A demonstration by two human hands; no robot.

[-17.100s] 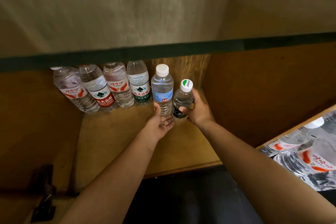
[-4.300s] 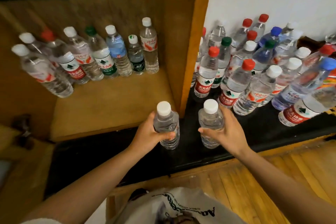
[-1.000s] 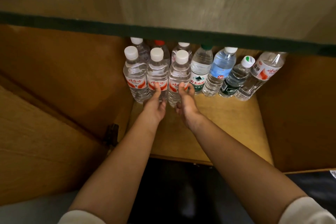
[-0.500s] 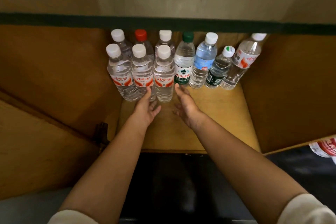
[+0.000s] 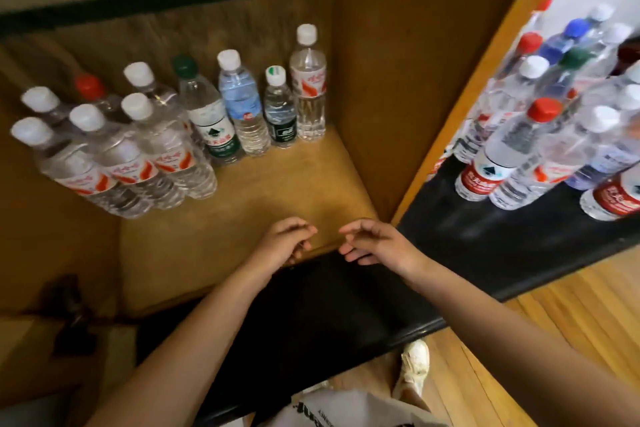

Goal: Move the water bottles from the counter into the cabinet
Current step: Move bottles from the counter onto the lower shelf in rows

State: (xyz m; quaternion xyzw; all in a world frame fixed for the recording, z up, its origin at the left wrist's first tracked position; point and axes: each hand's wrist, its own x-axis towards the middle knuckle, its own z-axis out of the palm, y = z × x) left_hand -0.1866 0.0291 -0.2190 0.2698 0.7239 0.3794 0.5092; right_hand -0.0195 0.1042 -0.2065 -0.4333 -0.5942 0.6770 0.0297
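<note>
I saw both hands empty, fingers loosely curled; my right hand [image 5: 375, 243] lay nearer than my left hand [image 5: 285, 241] to the upright counter bottles [image 5: 519, 146], far right.

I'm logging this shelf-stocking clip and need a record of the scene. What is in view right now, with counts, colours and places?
Bottles in cabinet: ten, clear; seven white caps, one red, one green, one white-and-green; back row of seven, front row of three at left.
Bottles on counter: many, too blurred to count; red, white, blue and green caps; crowded at right.
Cabinet: one, brown wood, open, left of the counter bottles.
Counter: one, black, runs in front of the cabinet and to the right.
Floor: wood planks, lower right.
Shoe: one, white, on the floor.
Left hand: empty, fingers loosely curled, at the cabinet's front edge.
Right hand: empty, fingers loosely curled, beside the left.
</note>
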